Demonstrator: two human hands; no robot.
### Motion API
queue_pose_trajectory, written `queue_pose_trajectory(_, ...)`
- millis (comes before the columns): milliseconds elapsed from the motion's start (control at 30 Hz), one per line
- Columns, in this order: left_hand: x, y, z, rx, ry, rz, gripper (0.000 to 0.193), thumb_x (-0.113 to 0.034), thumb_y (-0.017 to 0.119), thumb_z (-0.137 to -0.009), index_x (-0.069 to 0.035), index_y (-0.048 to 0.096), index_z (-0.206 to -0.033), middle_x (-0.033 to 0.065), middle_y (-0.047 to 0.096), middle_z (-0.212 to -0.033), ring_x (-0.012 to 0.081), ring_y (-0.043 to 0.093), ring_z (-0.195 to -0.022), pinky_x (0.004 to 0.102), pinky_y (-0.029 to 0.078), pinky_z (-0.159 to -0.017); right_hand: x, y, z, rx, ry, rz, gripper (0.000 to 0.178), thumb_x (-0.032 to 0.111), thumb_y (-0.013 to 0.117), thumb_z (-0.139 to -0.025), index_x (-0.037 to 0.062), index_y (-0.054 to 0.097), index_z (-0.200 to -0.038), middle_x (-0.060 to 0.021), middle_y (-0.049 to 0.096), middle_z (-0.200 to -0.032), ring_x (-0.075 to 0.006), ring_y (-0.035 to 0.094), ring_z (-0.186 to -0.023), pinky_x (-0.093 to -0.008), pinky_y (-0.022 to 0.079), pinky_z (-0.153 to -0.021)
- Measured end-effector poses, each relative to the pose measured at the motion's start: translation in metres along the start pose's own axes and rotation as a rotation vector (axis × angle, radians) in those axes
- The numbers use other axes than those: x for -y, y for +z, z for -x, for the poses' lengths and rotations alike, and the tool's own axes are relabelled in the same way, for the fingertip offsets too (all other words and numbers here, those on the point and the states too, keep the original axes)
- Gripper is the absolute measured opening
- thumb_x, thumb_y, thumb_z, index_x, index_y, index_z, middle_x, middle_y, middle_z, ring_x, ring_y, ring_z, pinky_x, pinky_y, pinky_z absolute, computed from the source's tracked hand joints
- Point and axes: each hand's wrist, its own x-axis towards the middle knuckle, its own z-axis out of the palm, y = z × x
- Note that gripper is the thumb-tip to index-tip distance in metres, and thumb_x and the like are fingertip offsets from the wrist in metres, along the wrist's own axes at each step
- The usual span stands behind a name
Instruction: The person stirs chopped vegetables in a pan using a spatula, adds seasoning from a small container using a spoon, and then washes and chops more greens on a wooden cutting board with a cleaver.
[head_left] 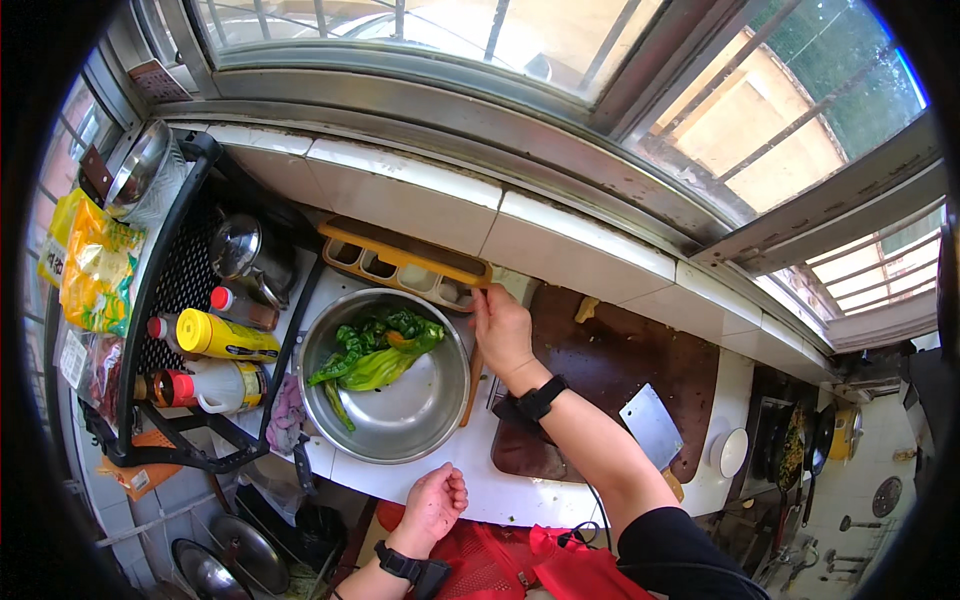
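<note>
Packets [100, 265] in yellow plastic sit at the far left on a black rack [188, 235], in front of a metal basin [143, 180]. Within the rack are a lidded metal pot [238, 248], a yellow bottle [225, 335] lying on its side and a white jug [228, 388] with a handle. A pinkish cloth [287, 412] lies just beside the rack. Next, a wide steel bowl [400, 418] rests on the white surface [372, 482], with green peppers and dark leafy pieces [385, 365] inside it. Behind the bowl, along the tiled wall, stands a seasoning box [405, 262] with an orange-yellow frame and several compartments. The left hand [436, 500] is near the bowl's lower rim, its grip curled together with nothing visible in it. The right hand [505, 330] reaches to the box's right end; its fingertips meet the end compartment, but I cannot tell whether the grip is clamped on anything. A wooden stick [472, 390] lies below that hand. Farther right come a brown cutting board [600, 350], a cleaver [652, 425] lying partly on it, a small white bowl [731, 453] and a wok [787, 450] containing food.
</note>
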Motion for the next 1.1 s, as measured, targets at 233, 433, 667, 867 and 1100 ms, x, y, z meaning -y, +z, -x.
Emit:
queue_pose_trajectory(233, 0.002, 0.003, 0.006, 0.005, -0.009, -0.005, 0.022, -0.025, 0.057, -0.095, -0.007, 0.058, -0.083, 0.0028, 0.054, -0.070, 0.0145, 0.048, -0.061, 0.0256, 0.038, -0.057, 0.011, -0.014, -0.013, -0.005, 0.368, -0.320, 0.021, 0.016, 0.054, -0.098, -0.0016, 0.058, -0.087, -0.0094, 0.066, -0.070, -0.0141, 0.064, -0.055, -0.0283, 0.049, -0.050)
queue_pose_trajectory(433, 0.007, 0.011, 0.010, 0.013, 0.090, -0.093, 0.023, -0.022, 0.056, -0.096, -0.003, 0.058, -0.084, 0.0037, 0.055, -0.069, 0.0148, 0.051, -0.059, 0.0262, 0.041, -0.054, -0.002, -0.020, -0.012, -0.011, 0.603, -0.524, 0.021, 0.017, 0.052, -0.099, -0.0022, 0.057, -0.093, -0.0115, 0.068, -0.075, -0.0159, 0.064, -0.054, -0.0270, 0.047, -0.047)
queue_pose_trajectory(667, -0.045, 0.071, 0.022, 0.226, 0.359, -0.248, 0.022, -0.017, 0.057, -0.096, 0.001, 0.060, -0.110, 0.0021, 0.057, -0.080, 0.0104, 0.053, -0.067, 0.0234, 0.043, -0.057, -0.003, -0.029, -0.011, -0.041, 0.892, -0.848, 0.019, 0.017, 0.052, -0.098, -0.0013, 0.055, -0.095, -0.0132, 0.068, -0.077, -0.0167, 0.064, -0.055, -0.0250, 0.045, -0.046)
queue_pose_trajectory(867, -0.125, 0.158, 0.012, 0.209, 0.453, -0.278, 0.012, -0.015, 0.058, -0.094, -0.004, 0.059, -0.090, 0.0035, 0.059, -0.076, 0.0118, 0.054, -0.063, 0.0229, 0.047, -0.054, -0.009, -0.027, -0.013, -0.088, 0.931, -0.895, 0.018, 0.017, 0.052, -0.098, -0.0001, 0.056, -0.093, -0.0132, 0.069, -0.078, -0.0160, 0.064, -0.055, -0.0246, 0.045, -0.045)
queue_pose_trajectory(1100, -0.191, 0.192, -0.043, 0.272, 0.392, -0.292, 0.009, -0.011, 0.060, -0.090, -0.004, 0.058, -0.086, 0.0035, 0.058, -0.074, 0.0120, 0.054, -0.062, 0.0230, 0.045, -0.052, -0.011, -0.029, -0.009, -0.095, 0.938, -0.931, 0.018, 0.018, 0.053, -0.099, 0.0010, 0.057, -0.093, -0.0122, 0.069, -0.076, -0.0149, 0.064, -0.054, -0.0239, 0.045, -0.045)
